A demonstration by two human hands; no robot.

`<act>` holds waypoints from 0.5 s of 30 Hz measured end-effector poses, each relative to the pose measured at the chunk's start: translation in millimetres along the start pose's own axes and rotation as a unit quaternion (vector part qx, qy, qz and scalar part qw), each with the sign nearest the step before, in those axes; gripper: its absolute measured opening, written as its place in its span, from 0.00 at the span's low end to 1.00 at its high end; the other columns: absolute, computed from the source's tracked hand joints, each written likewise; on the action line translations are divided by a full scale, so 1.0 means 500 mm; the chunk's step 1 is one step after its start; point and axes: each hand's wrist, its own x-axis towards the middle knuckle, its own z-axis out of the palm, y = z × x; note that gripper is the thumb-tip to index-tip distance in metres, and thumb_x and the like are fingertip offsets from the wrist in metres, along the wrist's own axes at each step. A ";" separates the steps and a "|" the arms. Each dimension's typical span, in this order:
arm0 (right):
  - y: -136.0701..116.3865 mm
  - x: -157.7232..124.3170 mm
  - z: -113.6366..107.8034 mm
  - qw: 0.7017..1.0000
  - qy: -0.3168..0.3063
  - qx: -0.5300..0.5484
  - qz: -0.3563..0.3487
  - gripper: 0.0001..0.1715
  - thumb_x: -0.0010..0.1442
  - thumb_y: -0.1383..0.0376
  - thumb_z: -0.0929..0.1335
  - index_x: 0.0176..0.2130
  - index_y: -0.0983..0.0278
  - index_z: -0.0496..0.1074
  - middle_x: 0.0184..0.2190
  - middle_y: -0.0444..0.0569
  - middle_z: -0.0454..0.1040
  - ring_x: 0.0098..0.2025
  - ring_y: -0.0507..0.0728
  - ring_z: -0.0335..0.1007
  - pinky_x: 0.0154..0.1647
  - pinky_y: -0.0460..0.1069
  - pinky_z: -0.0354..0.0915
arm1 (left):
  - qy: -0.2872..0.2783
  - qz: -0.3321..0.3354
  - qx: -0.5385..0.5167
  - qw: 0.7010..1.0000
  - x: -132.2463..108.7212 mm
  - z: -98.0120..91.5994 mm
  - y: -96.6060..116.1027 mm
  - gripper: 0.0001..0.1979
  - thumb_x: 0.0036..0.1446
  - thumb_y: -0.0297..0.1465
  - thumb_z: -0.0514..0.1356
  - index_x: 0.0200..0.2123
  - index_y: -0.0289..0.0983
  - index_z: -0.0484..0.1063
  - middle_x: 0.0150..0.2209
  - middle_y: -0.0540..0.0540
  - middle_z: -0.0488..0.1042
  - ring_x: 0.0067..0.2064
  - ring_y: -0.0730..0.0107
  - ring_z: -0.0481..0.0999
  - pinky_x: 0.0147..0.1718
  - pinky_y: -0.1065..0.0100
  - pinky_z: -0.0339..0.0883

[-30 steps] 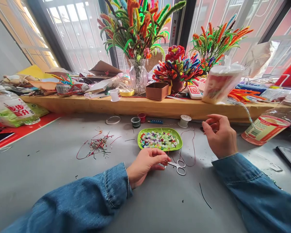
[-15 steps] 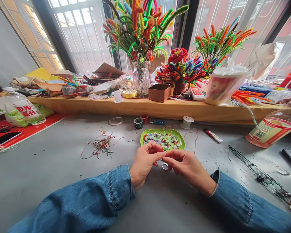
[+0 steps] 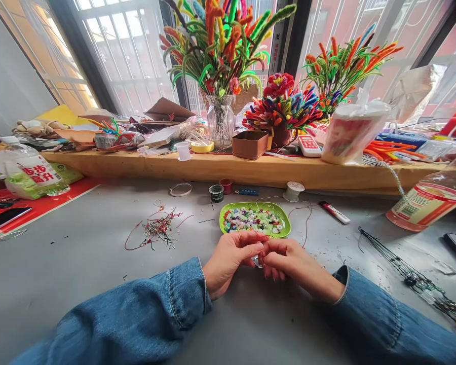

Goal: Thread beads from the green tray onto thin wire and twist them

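Red thread (image 3: pixel 307 223) is what we work on. It loops over the grey table (image 3: pixel 79 263) just right of the green tray (image 3: pixel 285 230) and runs down toward our right hand (image 3: pixel 292 263). That hand and our left hand (image 3: pixel 228 258) meet just in front of the tray, low over the table, both in denim sleeves. Each is pinched shut, thumb against forefinger. The right seems to have the thread's end. What the left nips is hidden by the fingers, so we cannot tell. A small metal loop (image 3: pixel 257 261) shows under the fingertips, and we cannot tell what it belongs to.

We judge the work to be at an early stage. The thread's visible length is bare, and the beads (image 3: pixel 251 220) all lie heaped in the tray. A tangle of wire scraps (image 3: pixel 157 228), well to the left, suggests cutting already done. To the right lies a dark beaded strand (image 3: pixel 403 268).

Beyond the tray stand a green wire spool (image 3: pixel 216 192) and a white spool (image 3: pixel 293 191), with a white pen (image 3: pixel 334 212) near them. Behind them a wooden shelf (image 3: pixel 251 170) carries a brown box (image 3: pixel 250 143), a glass vase (image 3: pixel 220 120) of bright pipe-cleaner flowers (image 3: pixel 220 40) and much clutter. Barred windows (image 3: pixel 114 45) let in daylight.
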 end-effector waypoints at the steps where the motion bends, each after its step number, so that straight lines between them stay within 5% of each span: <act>1: 0.001 0.000 0.000 1.000 0.001 -0.003 0.000 0.07 0.48 0.69 0.60 0.23 0.66 0.66 0.18 0.43 0.66 0.20 0.47 0.59 0.19 0.42 0.54 | -0.005 0.004 0.002 1.000 -0.001 0.001 0.000 0.13 0.42 0.32 0.61 0.33 0.33 0.71 0.29 0.46 0.71 0.29 0.76 0.66 0.24 0.75 0.56; 11: 0.005 -0.005 0.003 0.998 0.027 -0.060 -0.024 0.10 0.50 0.66 0.61 0.21 0.66 0.68 0.17 0.42 0.64 0.21 0.49 0.59 0.22 0.43 0.55 | 0.055 0.013 -0.071 0.996 0.005 -0.007 -0.008 0.10 0.40 0.30 0.63 0.30 0.35 0.72 0.33 0.49 0.69 0.27 0.81 0.65 0.23 0.78 0.58; 15: 0.000 -0.013 0.005 0.990 -0.016 -0.131 -0.054 0.11 0.51 0.65 0.61 0.22 0.66 0.68 0.18 0.42 0.64 0.22 0.49 0.57 0.23 0.43 0.54 | 0.063 0.015 -0.086 0.994 0.009 -0.009 0.003 0.09 0.39 0.29 0.63 0.29 0.35 0.72 0.33 0.49 0.70 0.26 0.83 0.64 0.23 0.78 0.59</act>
